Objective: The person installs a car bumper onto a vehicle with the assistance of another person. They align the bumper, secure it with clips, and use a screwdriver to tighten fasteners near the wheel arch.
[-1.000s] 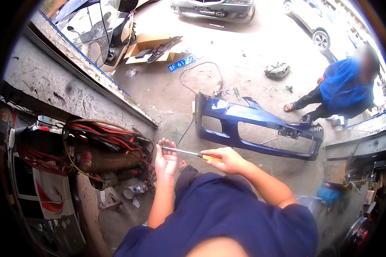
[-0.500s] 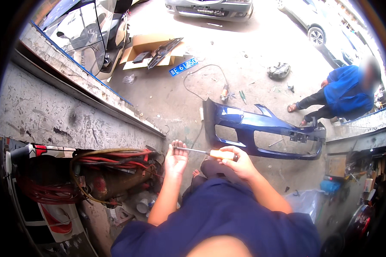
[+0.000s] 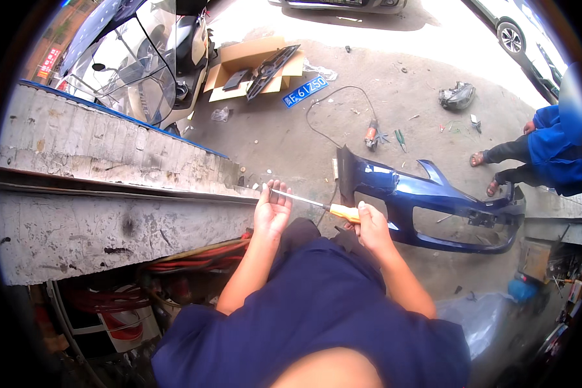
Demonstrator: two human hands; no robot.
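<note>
The person wears a navy short-sleeved shirt (image 3: 317, 297) and dark trousers (image 3: 296, 238).

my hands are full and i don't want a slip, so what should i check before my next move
1. Screwdriver handle gripped by right hand: ok.
2. Shaft end firmly pinched by left hand: cannot tell.
3. Floor beyond blue bumper free of tools: not ok, corded power tool lies there.
4. Power tool unplugged: cannot tell, no plug visible.
5. Other person apart from both hands: ok, off right.
</note>
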